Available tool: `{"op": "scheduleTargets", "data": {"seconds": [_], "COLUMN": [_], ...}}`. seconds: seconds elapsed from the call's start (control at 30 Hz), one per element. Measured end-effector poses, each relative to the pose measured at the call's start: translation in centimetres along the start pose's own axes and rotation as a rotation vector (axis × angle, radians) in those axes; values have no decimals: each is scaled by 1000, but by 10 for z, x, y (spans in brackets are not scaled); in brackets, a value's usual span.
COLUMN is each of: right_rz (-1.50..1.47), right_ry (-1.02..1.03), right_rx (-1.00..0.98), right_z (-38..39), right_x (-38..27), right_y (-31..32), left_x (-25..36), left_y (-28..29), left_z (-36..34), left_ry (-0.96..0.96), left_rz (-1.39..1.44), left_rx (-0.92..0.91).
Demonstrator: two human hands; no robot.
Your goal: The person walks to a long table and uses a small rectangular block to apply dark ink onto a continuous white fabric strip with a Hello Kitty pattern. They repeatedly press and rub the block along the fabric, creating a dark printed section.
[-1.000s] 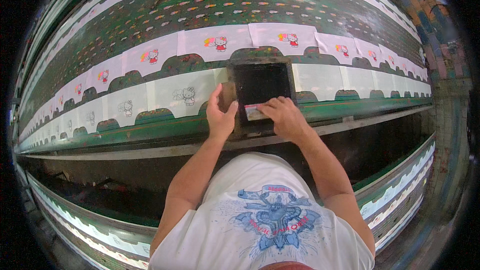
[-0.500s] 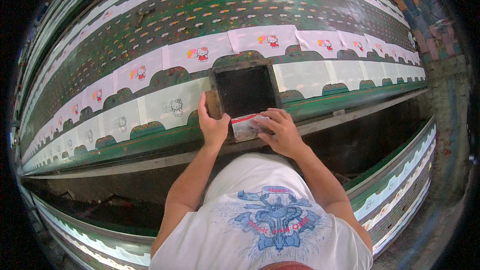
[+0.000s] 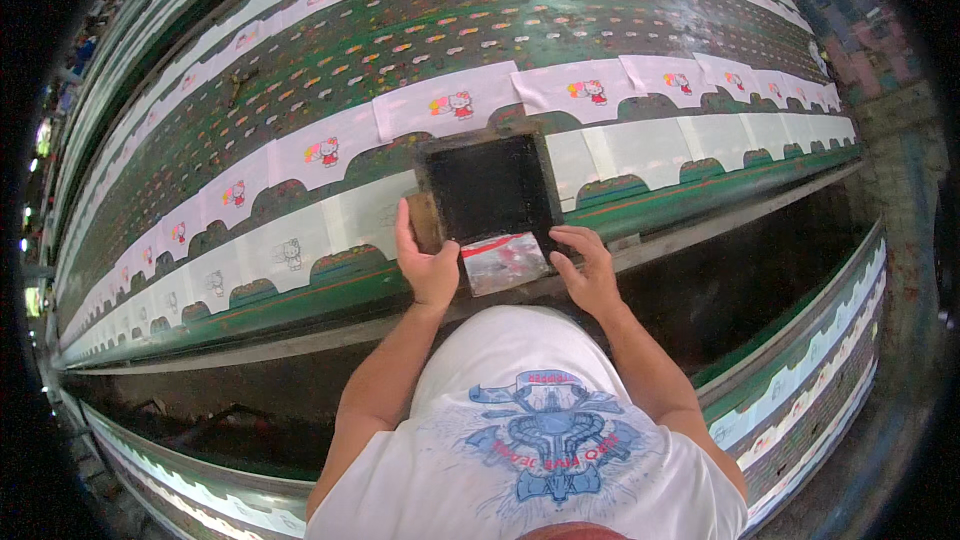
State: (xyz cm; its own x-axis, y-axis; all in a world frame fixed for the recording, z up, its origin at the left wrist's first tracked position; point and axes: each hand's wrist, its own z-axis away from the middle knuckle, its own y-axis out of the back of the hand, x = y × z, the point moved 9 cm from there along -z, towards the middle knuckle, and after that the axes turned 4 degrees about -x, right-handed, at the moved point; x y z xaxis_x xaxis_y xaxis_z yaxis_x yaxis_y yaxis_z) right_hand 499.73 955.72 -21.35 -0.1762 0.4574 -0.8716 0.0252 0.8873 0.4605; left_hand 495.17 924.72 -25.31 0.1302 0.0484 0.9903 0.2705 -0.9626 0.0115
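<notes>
A dark-meshed printing screen [image 3: 485, 185] in a worn frame is in front of me, over the near row of pale fabric pieces. Its near end has a silvery strip [image 3: 503, 265] with a red line across it. My left hand [image 3: 432, 265] grips the screen's left side, thumb near the strip and fingers by a small wooden block [image 3: 426, 222]. At the near right corner, my right hand [image 3: 588, 268] has its curled fingers and thumb about the frame's edge. Left of the screen, fabric pieces [image 3: 292, 255] bear black cat-character outlines; those to its right [image 3: 640, 157] look plain.
The long green printing table [image 3: 350, 285] runs across the view, with a farther row of colour-printed pieces [image 3: 450, 105] on it. A pale rail [image 3: 660, 245] edges its near side. Behind me stands another table with fabric pieces [image 3: 770, 410]. Floor [image 3: 910, 240] shows at right.
The fabric rows have shifted left in view as the screen has moved right along them. A faint outline now shows beside its left edge. My right hand went from the silvery strip to the right edge.
</notes>
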Motion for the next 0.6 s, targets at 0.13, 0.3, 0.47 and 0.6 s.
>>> {"op": "scheduleTargets", "data": {"seconds": [0.13, 0.3, 0.47, 0.6], "right_rz": [33, 200, 299, 428], "right_ry": [23, 181, 438, 579], "right_rx": [-24, -65, -332, -528], "right_z": [0, -6, -6, -11], "right_x": [31, 24, -11, -33], "right_y": [56, 95, 76, 40], "left_x": [-6, -17, -6, -19], "left_y": [-61, -93, -108, -106], "left_z": [10, 20, 21, 20], "left_ry": [22, 69, 111, 136], "left_rz": [20, 14, 14, 54], "left_rx": [5, 34, 36, 35]}}
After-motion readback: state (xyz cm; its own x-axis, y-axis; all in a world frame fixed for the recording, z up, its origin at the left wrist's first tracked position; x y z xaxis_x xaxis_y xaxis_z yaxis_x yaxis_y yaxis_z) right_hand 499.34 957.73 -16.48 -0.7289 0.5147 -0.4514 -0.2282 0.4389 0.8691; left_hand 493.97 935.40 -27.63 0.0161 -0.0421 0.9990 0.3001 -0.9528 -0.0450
